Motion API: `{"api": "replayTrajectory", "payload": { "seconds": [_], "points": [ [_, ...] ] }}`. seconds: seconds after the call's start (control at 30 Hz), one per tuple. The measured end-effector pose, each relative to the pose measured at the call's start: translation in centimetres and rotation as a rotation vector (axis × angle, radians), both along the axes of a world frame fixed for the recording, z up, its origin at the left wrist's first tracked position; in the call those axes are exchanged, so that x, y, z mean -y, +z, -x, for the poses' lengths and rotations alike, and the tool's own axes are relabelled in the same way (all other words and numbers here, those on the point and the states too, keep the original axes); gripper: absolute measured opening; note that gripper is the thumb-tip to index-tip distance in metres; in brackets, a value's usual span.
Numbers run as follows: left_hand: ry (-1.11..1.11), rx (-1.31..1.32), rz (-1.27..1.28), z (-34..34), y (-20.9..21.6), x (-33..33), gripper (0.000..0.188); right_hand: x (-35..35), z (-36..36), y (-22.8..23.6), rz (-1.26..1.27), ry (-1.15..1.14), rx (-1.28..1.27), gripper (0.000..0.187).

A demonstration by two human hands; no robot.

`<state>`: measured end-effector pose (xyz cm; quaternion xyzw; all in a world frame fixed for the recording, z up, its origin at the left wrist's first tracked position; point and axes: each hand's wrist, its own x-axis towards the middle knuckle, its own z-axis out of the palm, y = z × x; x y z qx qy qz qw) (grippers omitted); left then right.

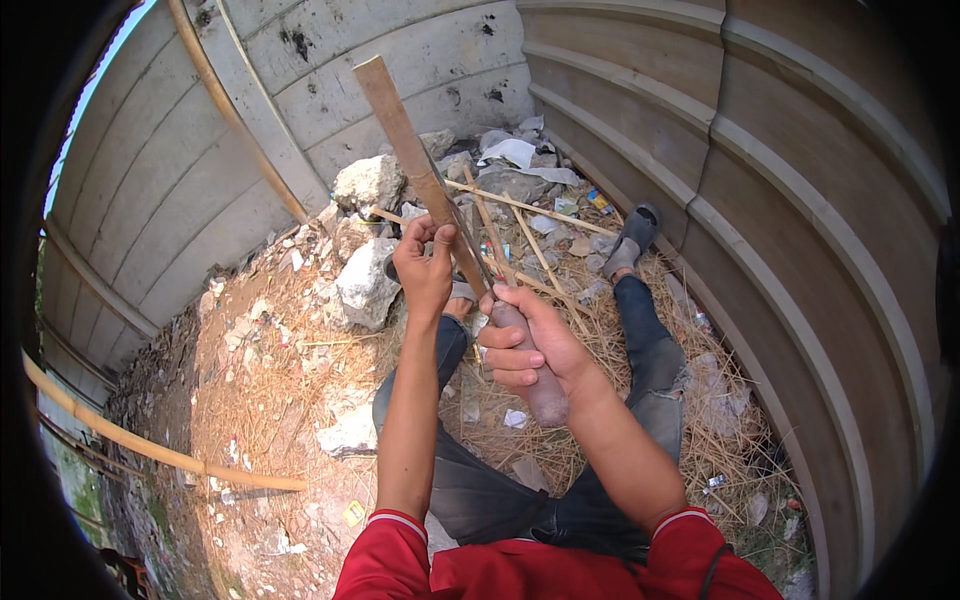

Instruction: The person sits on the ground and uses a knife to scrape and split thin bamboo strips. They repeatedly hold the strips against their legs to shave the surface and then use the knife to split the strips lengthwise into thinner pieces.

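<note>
Wood in a long, flat brown strip (400,120) stands tilted in front of us, its upper end leaning left toward the wall and its lower end close to our right hand (530,342). Our left hand (424,262) has its fingers curled in and pinches the strip partway down, with the thumb against it. Our right hand is wrapped around a thick, dull brown handle (547,398), the fingers folded over it and the butt sticking out below. From the handle a thin, dark blade (472,246) runs up along the strip, seen almost edge-on, so we cannot tell just where the two touch

Our legs are spread in torn dark jeans (655,360), with a grey shoe (637,232) by the metal wall (800,200) on the right. We wear a red shirt (550,578). Beyond our left hand lie pale rocks (367,284), and near them thin sticks (543,250) cross over one another. Dry straw (300,385) and litter cover the ground around us. A white sheet (510,152) lies by the far concrete wall (400,75), and a bamboo pole (165,453) reaches in from the left
</note>
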<state>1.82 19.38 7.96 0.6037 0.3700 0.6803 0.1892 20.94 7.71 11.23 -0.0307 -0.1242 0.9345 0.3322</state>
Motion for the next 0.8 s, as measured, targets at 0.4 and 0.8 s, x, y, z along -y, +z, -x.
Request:
{"api": "replayTrajectory", "payload": {
  "seconds": [0.4, 0.8],
  "points": [
    [0.223, -0.326, 0.166, 0.1, -8.9, 0.2, 0.018, 0.0, -0.2, -5.4, 0.137, -0.134, 0.392, 0.024],
    [0.138, -0.275, -0.280, 2.4, -15.5, -5.7, 0.013, -2.7, 0.1, 5.6, 0.105, 0.086, -0.153, 0.032]
  ]
}}
